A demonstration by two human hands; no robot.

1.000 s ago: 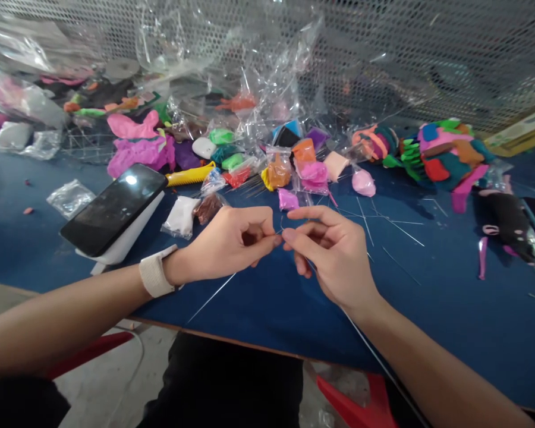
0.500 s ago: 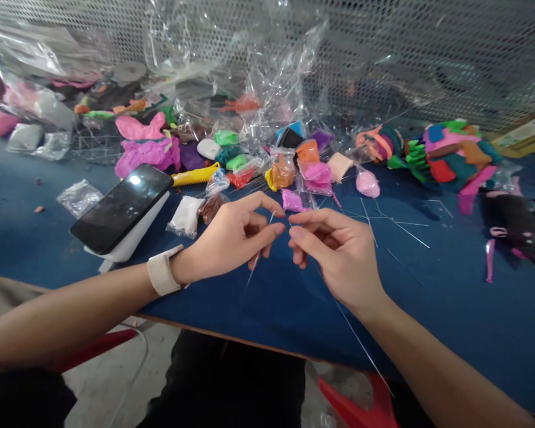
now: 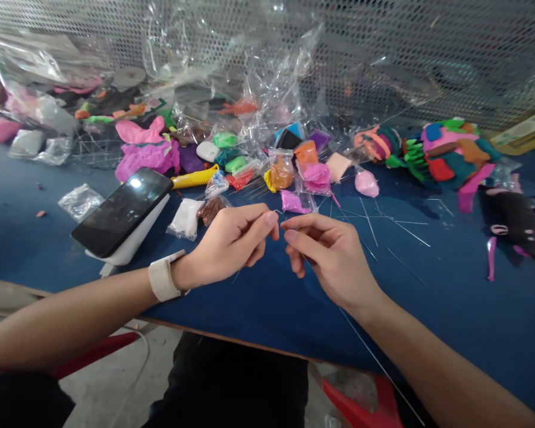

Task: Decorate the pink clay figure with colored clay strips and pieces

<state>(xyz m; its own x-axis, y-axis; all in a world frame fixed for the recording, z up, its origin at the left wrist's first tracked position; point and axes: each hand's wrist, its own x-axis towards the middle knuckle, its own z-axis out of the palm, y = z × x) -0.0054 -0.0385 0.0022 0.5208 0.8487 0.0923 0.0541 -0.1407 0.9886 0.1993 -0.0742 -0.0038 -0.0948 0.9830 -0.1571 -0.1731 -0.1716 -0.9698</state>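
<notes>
My left hand (image 3: 232,242) is closed in a pinch on a thin metal wire; a small bent end pokes out by the thumb, and another bit shows below the fingers. Just to its right, my right hand (image 3: 332,255) pinches a second, longer wire (image 3: 378,362) between thumb and forefinger. That wire slants down under the right wrist, past the table's front edge. The fingertips of both hands are close together but apart, above the blue table (image 3: 276,315). Beyond them lie several loose wires (image 3: 401,229).
A dark phone (image 3: 122,211) leans on a white stand at the left. Bagged modelling clay, such as a white packet (image 3: 186,217), lines the back with a yellow tool (image 3: 195,178). At the right sit a colourful clay lump (image 3: 455,151) and a black figure (image 3: 515,220).
My left fingers have closed further around their wire and turned, so less of it shows below. My right hand has shifted slightly left, its long wire trailing.
</notes>
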